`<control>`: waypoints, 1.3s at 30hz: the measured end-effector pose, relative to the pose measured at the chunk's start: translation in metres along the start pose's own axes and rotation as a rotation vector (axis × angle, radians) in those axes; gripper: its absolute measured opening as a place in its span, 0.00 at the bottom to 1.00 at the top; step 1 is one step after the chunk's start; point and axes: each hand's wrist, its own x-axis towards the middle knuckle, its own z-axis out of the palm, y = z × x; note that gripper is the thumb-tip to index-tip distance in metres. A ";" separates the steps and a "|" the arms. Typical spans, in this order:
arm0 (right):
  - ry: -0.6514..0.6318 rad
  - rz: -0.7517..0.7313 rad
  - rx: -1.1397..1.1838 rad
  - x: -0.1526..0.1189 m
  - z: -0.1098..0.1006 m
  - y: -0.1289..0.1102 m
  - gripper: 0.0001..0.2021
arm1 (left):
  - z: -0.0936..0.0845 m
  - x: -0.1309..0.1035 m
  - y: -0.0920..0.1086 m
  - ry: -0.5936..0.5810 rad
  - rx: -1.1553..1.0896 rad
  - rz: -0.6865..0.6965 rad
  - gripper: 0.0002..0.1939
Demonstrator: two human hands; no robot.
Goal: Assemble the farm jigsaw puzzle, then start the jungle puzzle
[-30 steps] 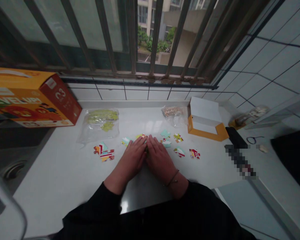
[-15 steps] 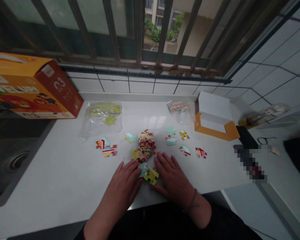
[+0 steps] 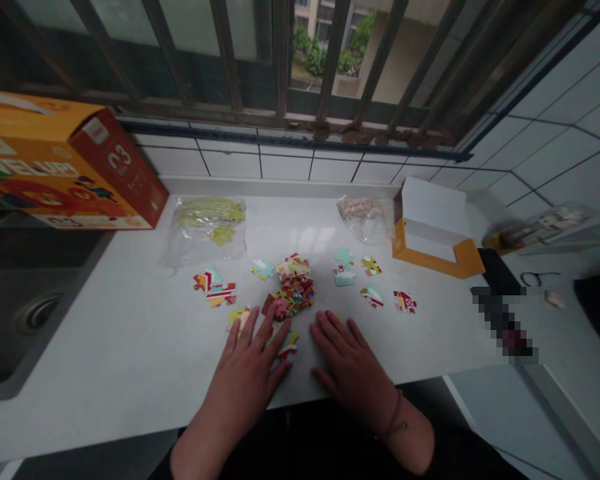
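Note:
A heap of jigsaw puzzle pieces (image 3: pixel 296 287) lies in the middle of the white counter. My left hand (image 3: pixel 247 360) rests palm down at its near left side, fingers spread over a few pieces. One yellow-green piece (image 3: pixel 237 319) shows beyond its fingertips, and a green, white and red piece (image 3: pixel 289 345) peeks out beside the index finger. My right hand (image 3: pixel 350 363) lies flat to the right of the heap, fingers stretched; a sliver of a piece shows by its fingertips. Loose pieces lie on both sides, among them a red barn piece (image 3: pixel 405 302) and a red-striped piece (image 3: pixel 221 294).
At the left, a large orange box (image 3: pixel 70 167) stands by the sink (image 3: pixel 10 380). Along the back are a plastic bag of green pieces (image 3: pixel 207 230), another clear bag (image 3: pixel 365 217) and an open orange-and-white box (image 3: pixel 435 233). A barred window rises behind.
My left hand has spread its fingers and moved up over the pieces. A yellow-green piece has shifted left of the heap. The green piece between my hands is no longer visible there.

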 end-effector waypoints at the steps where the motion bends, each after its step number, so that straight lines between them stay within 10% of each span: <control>1: 0.013 0.047 -0.024 -0.004 0.001 0.005 0.39 | -0.002 -0.009 -0.002 -0.005 0.009 -0.011 0.34; 6: 0.089 0.179 -0.077 -0.004 0.002 0.014 0.38 | -0.008 -0.044 -0.012 0.018 0.029 -0.122 0.36; 14: 0.053 -0.051 0.044 0.056 -0.001 -0.035 0.42 | -0.012 -0.053 -0.026 0.087 0.088 -0.380 0.36; 22: -0.037 -0.255 0.192 0.082 -0.002 -0.075 0.41 | -0.011 -0.022 -0.026 0.116 -0.012 -0.208 0.40; 30: 0.071 -0.092 0.083 0.074 0.003 -0.032 0.36 | -0.005 -0.013 -0.026 0.011 -0.045 -0.028 0.38; 39: -0.013 -0.021 0.012 0.018 -0.001 -0.021 0.41 | -0.008 -0.009 -0.021 -0.003 0.049 -0.184 0.31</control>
